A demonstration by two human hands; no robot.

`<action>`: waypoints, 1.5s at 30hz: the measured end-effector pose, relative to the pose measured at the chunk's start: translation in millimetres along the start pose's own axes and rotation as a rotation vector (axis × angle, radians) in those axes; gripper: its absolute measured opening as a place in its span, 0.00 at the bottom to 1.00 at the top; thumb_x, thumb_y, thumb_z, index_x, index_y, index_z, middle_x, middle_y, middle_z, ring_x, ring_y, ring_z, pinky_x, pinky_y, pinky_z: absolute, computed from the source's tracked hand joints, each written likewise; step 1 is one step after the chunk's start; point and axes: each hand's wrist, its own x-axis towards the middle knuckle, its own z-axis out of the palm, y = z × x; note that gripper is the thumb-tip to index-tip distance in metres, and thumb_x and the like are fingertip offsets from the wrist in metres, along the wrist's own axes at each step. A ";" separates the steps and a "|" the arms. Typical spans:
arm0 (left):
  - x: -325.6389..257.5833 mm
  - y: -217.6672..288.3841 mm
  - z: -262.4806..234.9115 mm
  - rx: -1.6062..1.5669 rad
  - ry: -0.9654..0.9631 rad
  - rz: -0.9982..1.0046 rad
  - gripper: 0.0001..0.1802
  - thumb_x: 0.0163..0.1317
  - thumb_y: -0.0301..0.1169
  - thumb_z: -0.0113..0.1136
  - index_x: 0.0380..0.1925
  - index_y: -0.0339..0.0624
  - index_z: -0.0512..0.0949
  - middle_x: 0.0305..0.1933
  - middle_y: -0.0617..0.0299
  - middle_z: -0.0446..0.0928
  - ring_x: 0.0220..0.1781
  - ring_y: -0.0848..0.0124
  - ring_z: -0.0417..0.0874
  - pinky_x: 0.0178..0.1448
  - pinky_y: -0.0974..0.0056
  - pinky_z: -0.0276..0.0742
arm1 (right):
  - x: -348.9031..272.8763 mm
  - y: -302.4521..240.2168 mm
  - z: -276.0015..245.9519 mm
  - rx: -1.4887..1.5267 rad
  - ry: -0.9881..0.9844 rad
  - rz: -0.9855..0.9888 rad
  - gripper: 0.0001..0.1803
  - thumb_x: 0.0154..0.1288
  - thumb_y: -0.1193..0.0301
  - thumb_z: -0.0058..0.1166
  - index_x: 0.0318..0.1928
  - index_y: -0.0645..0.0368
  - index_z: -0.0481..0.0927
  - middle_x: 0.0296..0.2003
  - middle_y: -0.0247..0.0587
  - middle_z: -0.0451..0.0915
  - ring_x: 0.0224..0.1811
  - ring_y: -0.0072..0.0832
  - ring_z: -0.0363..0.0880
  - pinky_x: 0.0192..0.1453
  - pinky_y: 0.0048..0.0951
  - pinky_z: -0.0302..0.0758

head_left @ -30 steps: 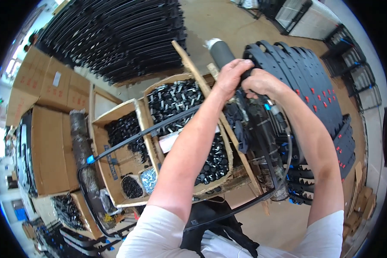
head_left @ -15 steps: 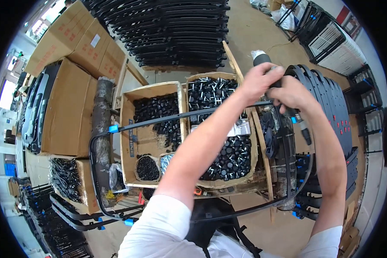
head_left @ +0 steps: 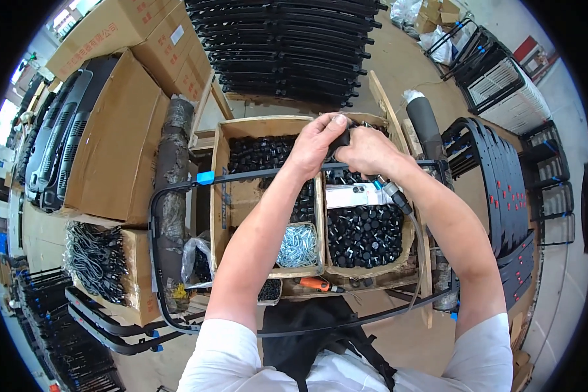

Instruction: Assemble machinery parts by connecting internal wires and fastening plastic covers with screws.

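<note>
Both my hands are closed around a dark-bodied air tool (head_left: 339, 142) over the top bar of a black tubular frame (head_left: 248, 175). My left hand (head_left: 312, 147) wraps it from the left, thumb on top. From the other side my right hand (head_left: 372, 151) grips it, fingers partly hidden. Below the right hand hang the tool's metal hose fitting (head_left: 394, 195) and a hose that curves down. The tool's tip, at the bar, is hidden by my hands. Rounded corners and blue tape (head_left: 205, 178) mark the frame, which lies across wooden bins and two wrapped rollers.
Under the frame, one bin holds black round-headed bolts (head_left: 366, 235), another black caps (head_left: 255, 154) and a box of silver screws (head_left: 297, 244). An orange-handled tool (head_left: 315, 283) lies at the near edge. Cartons (head_left: 114, 144) stand left, stacked black frames (head_left: 287, 59) behind, black panels (head_left: 503, 170) right.
Both hands have moved left along the top bar with the air tool, from near its right end to about its middle. My view has shifted, and the silver screws now show.
</note>
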 end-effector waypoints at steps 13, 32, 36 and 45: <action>-8.1 -8.0 -15.9 0.016 -0.037 -0.011 0.19 0.78 0.43 0.63 0.55 0.39 0.83 0.51 0.65 0.83 0.53 0.76 0.80 0.62 0.66 0.76 | -3.8 -13.6 18.7 -0.031 0.029 0.089 0.25 0.64 0.55 0.55 0.32 0.69 0.89 0.24 0.54 0.87 0.36 0.45 0.91 0.50 0.45 0.84; -7.8 -6.7 -19.9 -0.080 -0.049 -0.042 0.16 0.78 0.40 0.63 0.55 0.41 0.82 0.51 0.65 0.84 0.52 0.75 0.82 0.60 0.64 0.79 | 25.4 -0.5 26.3 0.201 -0.061 0.053 0.15 0.51 0.65 0.62 0.28 0.68 0.87 0.27 0.49 0.89 0.27 0.34 0.88 0.36 0.35 0.83; -16.3 1.8 -12.2 -0.095 -0.050 -0.032 0.15 0.78 0.40 0.62 0.54 0.41 0.82 0.49 0.64 0.84 0.51 0.73 0.83 0.59 0.64 0.80 | 6.9 -9.0 27.5 0.205 -0.030 0.017 0.16 0.51 0.64 0.62 0.28 0.68 0.86 0.25 0.47 0.87 0.27 0.35 0.87 0.38 0.34 0.83; -143.0 25.3 71.9 -0.090 -0.366 -0.097 0.16 0.75 0.37 0.68 0.55 0.40 0.80 0.50 0.68 0.81 0.53 0.79 0.79 0.61 0.68 0.77 | -205.4 -32.1 31.5 -0.044 0.068 0.147 0.20 0.59 0.60 0.59 0.29 0.70 0.86 0.26 0.56 0.87 0.31 0.49 0.88 0.42 0.46 0.84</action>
